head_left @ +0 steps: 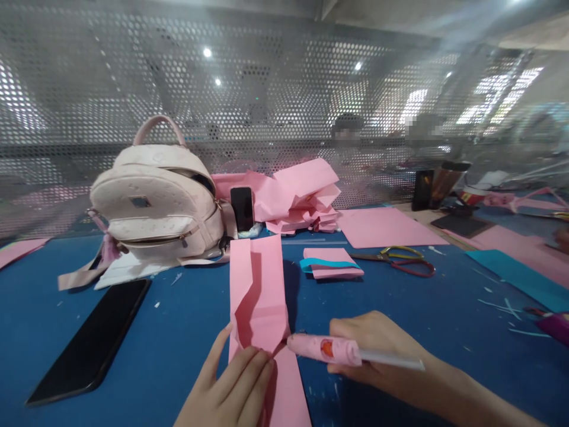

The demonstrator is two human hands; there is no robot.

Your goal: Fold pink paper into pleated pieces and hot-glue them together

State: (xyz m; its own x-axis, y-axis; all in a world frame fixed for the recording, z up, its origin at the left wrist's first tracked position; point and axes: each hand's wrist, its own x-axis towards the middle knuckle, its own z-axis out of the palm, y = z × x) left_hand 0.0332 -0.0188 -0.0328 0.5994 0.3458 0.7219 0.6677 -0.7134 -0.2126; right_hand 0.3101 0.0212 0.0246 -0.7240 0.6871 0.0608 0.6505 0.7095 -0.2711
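Observation:
A long sheet of folded pink paper (267,284) lies on the blue table, its left edge flap raised. My left hand (233,382) holds the lower part, with one finger spread to the left edge and the others bent over the fold; its thumb is hidden. My right hand (371,344) is closed around a pink hot glue gun (317,348). A clear glue stick (391,358) sticks out of its rear. The gun's nozzle points left, at the paper's right edge by my left fingertips; whether it touches is unclear.
A cream backpack (160,201) stands behind at left, near a black phone (93,344). Another phone (242,209) leans upright by crumpled pink paper (306,196). A small pink folded piece (333,264) and scissors (395,259) lie right. A perforated metal screen (275,89) stands behind.

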